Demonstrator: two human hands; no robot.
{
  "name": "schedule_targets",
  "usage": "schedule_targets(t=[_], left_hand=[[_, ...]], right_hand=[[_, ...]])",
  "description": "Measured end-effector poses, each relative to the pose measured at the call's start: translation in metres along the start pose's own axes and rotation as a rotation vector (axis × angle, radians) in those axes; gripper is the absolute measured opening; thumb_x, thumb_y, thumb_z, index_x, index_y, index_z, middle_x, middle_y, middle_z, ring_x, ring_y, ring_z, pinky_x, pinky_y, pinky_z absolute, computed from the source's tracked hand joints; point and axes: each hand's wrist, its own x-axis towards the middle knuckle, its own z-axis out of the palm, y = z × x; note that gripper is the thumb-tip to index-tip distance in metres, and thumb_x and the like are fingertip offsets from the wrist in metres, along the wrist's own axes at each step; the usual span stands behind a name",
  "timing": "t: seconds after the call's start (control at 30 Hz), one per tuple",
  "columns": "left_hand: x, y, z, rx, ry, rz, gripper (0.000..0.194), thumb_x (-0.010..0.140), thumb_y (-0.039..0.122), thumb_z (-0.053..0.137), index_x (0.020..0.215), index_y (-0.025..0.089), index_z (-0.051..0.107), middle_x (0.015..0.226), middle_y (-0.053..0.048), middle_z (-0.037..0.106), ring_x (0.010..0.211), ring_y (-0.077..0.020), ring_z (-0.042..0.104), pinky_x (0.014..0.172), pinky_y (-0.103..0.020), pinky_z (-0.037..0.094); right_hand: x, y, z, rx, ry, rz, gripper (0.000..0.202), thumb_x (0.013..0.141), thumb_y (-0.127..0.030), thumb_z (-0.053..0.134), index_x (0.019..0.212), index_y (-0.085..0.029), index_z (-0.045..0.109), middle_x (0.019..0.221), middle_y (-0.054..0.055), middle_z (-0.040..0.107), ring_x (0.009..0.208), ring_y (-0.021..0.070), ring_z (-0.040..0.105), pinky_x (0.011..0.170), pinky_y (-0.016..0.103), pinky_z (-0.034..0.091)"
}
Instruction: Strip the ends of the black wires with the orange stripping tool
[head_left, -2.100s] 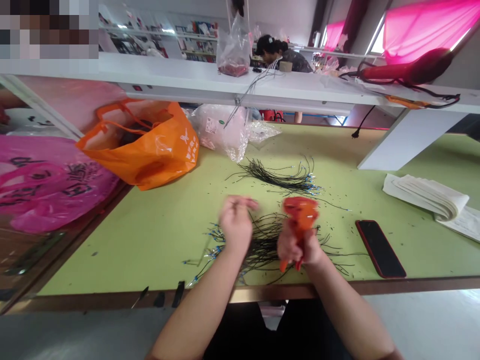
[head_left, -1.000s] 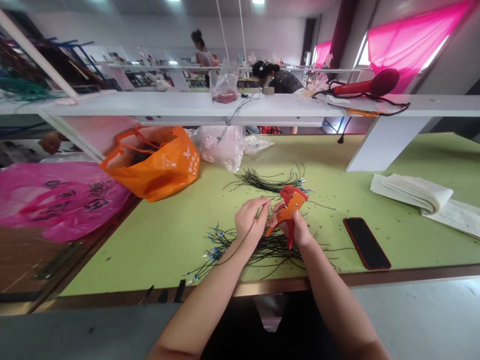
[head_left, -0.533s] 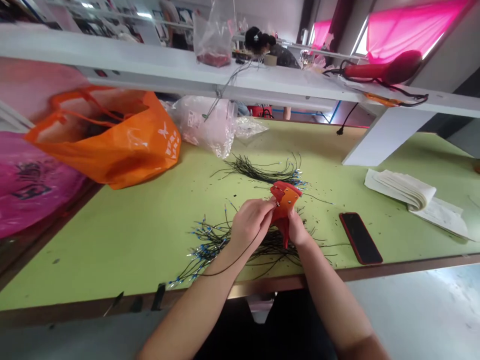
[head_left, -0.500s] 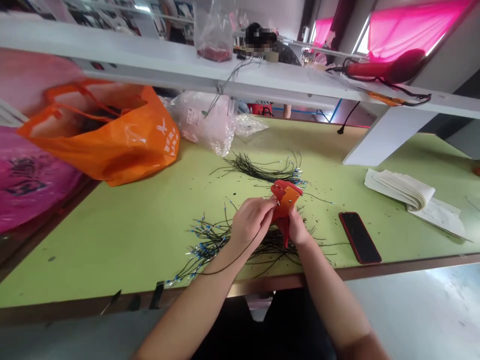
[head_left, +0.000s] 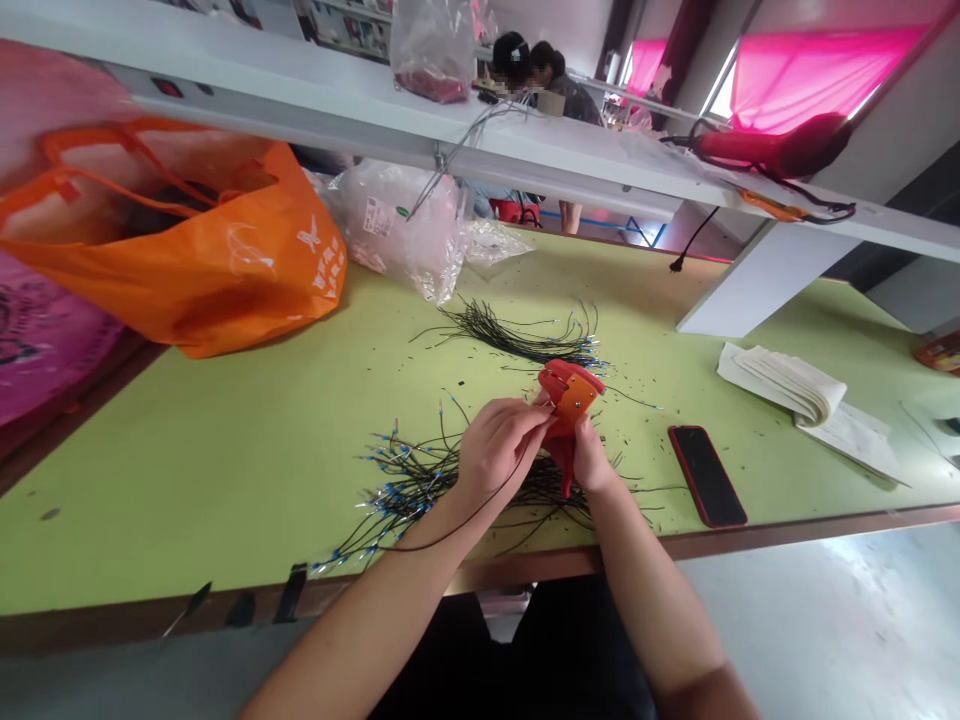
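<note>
My right hand (head_left: 589, 456) is wrapped round the handles of a red and orange hand tool (head_left: 573, 392), held upright over the table. Close against the tool's left side, my left hand (head_left: 498, 446) pinches a thin black wire (head_left: 466, 524) that trails back over my left forearm. The wire's tip at the tool is too small to make out. Under my hands lies a bundle of black wires with blue ends (head_left: 409, 490). Beyond the tool is a second bundle of black wires (head_left: 510, 335), its blue ends to the right.
A red-edged phone (head_left: 707, 476) and folded papers (head_left: 787, 385) lie on the right. An orange bag (head_left: 247, 270) and a clear plastic bag (head_left: 405, 225) stand at the back left. A white shelf (head_left: 315, 112) crosses above the table, with people beyond it.
The view has shifted slightly, and the left-hand bags sit further left in the picture. Both hands keep their hold at the tool, with hardly any visible movement.
</note>
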Motion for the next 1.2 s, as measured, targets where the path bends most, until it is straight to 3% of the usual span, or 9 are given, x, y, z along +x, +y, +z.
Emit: schedule_targets(t=[0.27, 0.53, 0.77, 1.0, 1.1, 1.2], left_hand=[[-0.003, 0.004, -0.001, -0.035, 0.062, -0.051, 0.016, 0.088, 0.016, 0.076, 0.099, 0.026, 0.073, 0.090, -0.002, 0.079, 0.080, -0.0173, 0.071, 0.075, -0.033, 0.058], [-0.003, 0.011, -0.002, -0.076, 0.085, -0.089, 0.017, 0.087, 0.014, 0.078, 0.098, 0.026, 0.074, 0.086, -0.001, 0.073, 0.078, -0.0153, 0.068, 0.072, -0.030, 0.057], [-0.004, 0.017, 0.000, -0.167, 0.113, -0.173, 0.014, 0.089, 0.014, 0.076, 0.097, 0.025, 0.073, 0.089, -0.001, 0.069, 0.070, -0.0115, 0.066, 0.056, -0.023, 0.056], [-0.006, 0.016, -0.001, -0.164, 0.126, -0.201, 0.017, 0.086, 0.012, 0.079, 0.096, 0.024, 0.074, 0.088, 0.000, 0.069, 0.076, -0.0123, 0.066, 0.064, -0.025, 0.057], [-0.005, 0.016, -0.001, -0.151, 0.122, -0.190, 0.015, 0.086, 0.013, 0.079, 0.095, 0.024, 0.074, 0.088, 0.000, 0.070, 0.076, -0.0131, 0.066, 0.067, -0.027, 0.057], [-0.004, 0.016, -0.001, -0.139, 0.114, -0.176, 0.014, 0.085, 0.014, 0.080, 0.094, 0.023, 0.074, 0.087, 0.000, 0.071, 0.077, -0.0135, 0.066, 0.069, -0.027, 0.056]], right_hand=[[-0.001, 0.000, -0.003, 0.005, -0.073, -0.047, 0.069, 0.077, -0.085, 0.063, 0.112, -0.025, 0.065, 0.095, 0.009, 0.069, 0.096, 0.0314, 0.069, 0.075, 0.044, 0.061], [-0.003, -0.004, 0.001, -0.022, -0.027, -0.019, 0.073, 0.068, -0.087, 0.069, 0.108, -0.026, 0.064, 0.083, 0.005, 0.065, 0.070, 0.0257, 0.067, 0.060, 0.040, 0.058], [-0.005, -0.005, 0.001, -0.052, -0.047, 0.015, 0.075, 0.065, -0.090, 0.068, 0.103, -0.026, 0.059, 0.063, 0.000, 0.056, 0.065, 0.0278, 0.066, 0.055, 0.041, 0.056], [-0.006, -0.006, 0.002, -0.075, -0.090, 0.019, 0.077, 0.064, -0.089, 0.071, 0.106, -0.025, 0.058, 0.060, 0.000, 0.053, 0.075, 0.0315, 0.067, 0.057, 0.042, 0.057], [-0.006, -0.005, 0.004, -0.082, -0.077, -0.004, 0.078, 0.064, -0.089, 0.071, 0.104, -0.023, 0.058, 0.058, -0.001, 0.053, 0.061, 0.0262, 0.063, 0.050, 0.038, 0.054], [-0.005, -0.007, 0.007, -0.098, -0.034, -0.030, 0.076, 0.063, -0.090, 0.071, 0.096, -0.023, 0.056, 0.049, -0.006, 0.050, 0.040, 0.0161, 0.047, 0.039, 0.031, 0.045]])
